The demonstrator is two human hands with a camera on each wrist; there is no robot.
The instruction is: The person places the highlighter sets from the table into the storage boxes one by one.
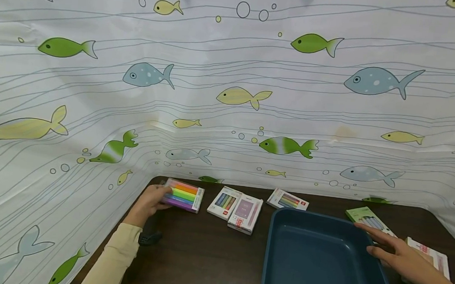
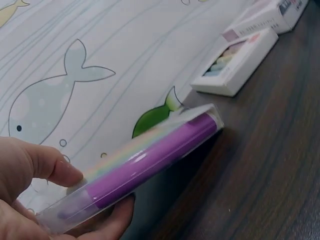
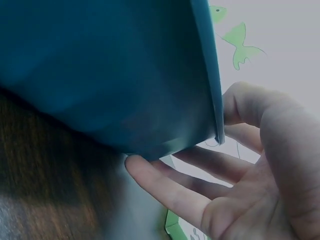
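Observation:
At the back left of the table, my left hand (image 1: 151, 202) pinches a clear flat pack of rainbow-coloured markers (image 1: 183, 195). The left wrist view shows the thumb on top of the marker pack (image 2: 155, 157) and fingers below it, its near edge purple and tilted above the table. My right hand (image 1: 400, 258) is at the far right corner of a deep blue tray (image 1: 322, 265), fingers extended. In the right wrist view, the right hand (image 3: 240, 195) has its fingers reaching around the outside of the tray's corner, touching it.
Two white boxes, one with coloured sticks in its window (image 1: 224, 202) and one pinkish (image 1: 245, 212), lie beside the pack. Another windowed box (image 1: 288, 200) lies behind the tray. A green box (image 1: 366, 216) and a white-pink box (image 1: 440, 261) lie right. Fish-printed cloth (image 1: 233, 71) surrounds the table.

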